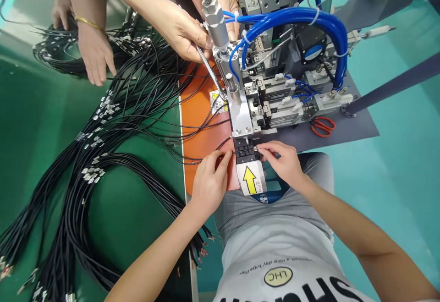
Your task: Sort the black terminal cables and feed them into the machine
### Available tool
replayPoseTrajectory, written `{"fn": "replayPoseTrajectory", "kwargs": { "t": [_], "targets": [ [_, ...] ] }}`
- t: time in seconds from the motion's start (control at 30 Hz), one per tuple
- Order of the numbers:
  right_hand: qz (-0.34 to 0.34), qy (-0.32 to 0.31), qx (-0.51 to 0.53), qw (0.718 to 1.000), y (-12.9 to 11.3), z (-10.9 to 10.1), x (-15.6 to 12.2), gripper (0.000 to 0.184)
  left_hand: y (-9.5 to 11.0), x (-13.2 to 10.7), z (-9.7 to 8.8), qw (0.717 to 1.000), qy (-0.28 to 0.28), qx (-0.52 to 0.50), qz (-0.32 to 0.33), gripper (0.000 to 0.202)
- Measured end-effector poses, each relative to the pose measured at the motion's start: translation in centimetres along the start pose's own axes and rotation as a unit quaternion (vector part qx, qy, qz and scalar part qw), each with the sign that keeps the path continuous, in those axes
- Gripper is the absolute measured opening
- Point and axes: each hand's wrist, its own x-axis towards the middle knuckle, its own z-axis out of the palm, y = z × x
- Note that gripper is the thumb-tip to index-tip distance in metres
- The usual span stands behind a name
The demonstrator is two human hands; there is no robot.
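Note:
My left hand (212, 176) pinches a thin black cable (225, 143) at the left side of a black fixture (244, 148). On the fixture's other side, my right hand (282, 161) holds the cable's end, where a small metal tip shows at the fingertips. Between both hands the cable lies across the fixture. The fixture sits at the front of a metal machine (242, 114). Just below it, a white plate (254, 178) bears a yellow arrow. More black cables run over the orange board (199, 132) to the machine.
Bundles of black cables (137, 164) cover much of the green table (154, 215). Another person's hand (182, 29) holds a metal wrench (211, 73) against the machine. A further hand (94, 57) rests near the cables. Red-handled scissors (323, 127) lie to the right; blue hoses (292, 15) arch above.

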Motion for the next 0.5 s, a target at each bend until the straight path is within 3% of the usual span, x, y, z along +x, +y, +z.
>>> {"fn": "replayPoseTrajectory", "kwargs": {
  "t": [0.3, 0.43, 0.5],
  "targets": [
    [-0.047, 0.027, -0.073, 0.996, 0.5, 0.4, 0.0, 0.016, 0.3, -0.2, 0.5, 0.999, -0.018, 0.04, 0.024, 0.052],
    [-0.055, 0.014, -0.074, 0.996, -0.1, -0.9, -1.3, 0.023, 0.2, -1.9, -2.8, 0.999, -0.043, 0.01, 0.032, 0.047],
    [-0.039, -0.002, -0.108, 0.993, 0.1, -2.2, -2.4, 0.033, -0.8, -3.6, -5.7, 0.991, -0.108, -0.011, 0.073, 0.039]
  ]
}}
